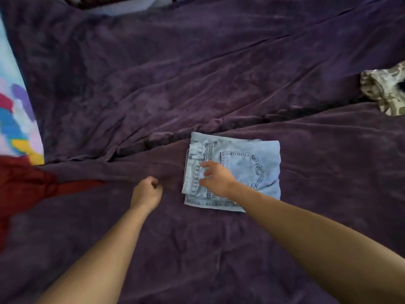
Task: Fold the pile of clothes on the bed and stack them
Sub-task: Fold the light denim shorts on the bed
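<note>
— What are the fingers doing?
— Those of the right hand (215, 179) are spreading loosely over the folded jeans (241, 163); those of the left hand (146, 191) are curling into an empty fist.
— And the jeans?
— Lying on the purple blanket (197, 73), just beside the left hand.

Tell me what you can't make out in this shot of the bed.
Head view:
- Camouflage garment: cut off by the right edge; its type is unclear.
- Red cloth: cut off by the left edge and blurred.
- Folded jeans: the right hand covers part of the waistband; lower layers hidden under the top fold.
</note>
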`<action>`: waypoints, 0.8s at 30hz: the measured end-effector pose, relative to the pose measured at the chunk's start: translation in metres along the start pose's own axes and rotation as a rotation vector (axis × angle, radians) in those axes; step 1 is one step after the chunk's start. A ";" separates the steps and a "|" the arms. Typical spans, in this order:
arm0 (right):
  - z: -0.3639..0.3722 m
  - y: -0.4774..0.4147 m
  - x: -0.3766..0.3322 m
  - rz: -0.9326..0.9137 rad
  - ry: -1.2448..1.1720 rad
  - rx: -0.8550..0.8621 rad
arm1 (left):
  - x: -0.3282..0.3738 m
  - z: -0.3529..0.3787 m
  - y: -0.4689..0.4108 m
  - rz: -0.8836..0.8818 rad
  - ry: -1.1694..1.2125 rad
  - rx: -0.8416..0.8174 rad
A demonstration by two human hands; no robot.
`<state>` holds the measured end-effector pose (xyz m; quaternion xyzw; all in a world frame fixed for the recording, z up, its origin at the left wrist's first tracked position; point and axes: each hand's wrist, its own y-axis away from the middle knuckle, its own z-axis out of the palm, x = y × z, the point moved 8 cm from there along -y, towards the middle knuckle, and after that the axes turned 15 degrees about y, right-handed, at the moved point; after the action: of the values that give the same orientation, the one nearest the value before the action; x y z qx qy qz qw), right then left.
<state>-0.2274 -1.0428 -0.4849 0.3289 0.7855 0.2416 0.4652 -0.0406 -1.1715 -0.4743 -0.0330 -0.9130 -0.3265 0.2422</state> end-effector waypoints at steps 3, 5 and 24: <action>-0.035 -0.002 0.031 0.018 0.252 0.131 | 0.037 0.014 -0.011 0.139 -0.073 0.007; -0.074 -0.006 0.056 0.036 0.461 0.267 | 0.076 0.029 -0.022 0.308 -0.142 0.000; -0.100 0.043 0.141 0.017 0.741 0.488 | 0.165 0.114 -0.002 0.592 -0.856 -0.092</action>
<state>-0.3529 -0.9174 -0.4911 0.3268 0.9305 0.1547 0.0591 -0.2346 -1.1192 -0.4756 -0.4308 -0.8667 -0.2410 -0.0724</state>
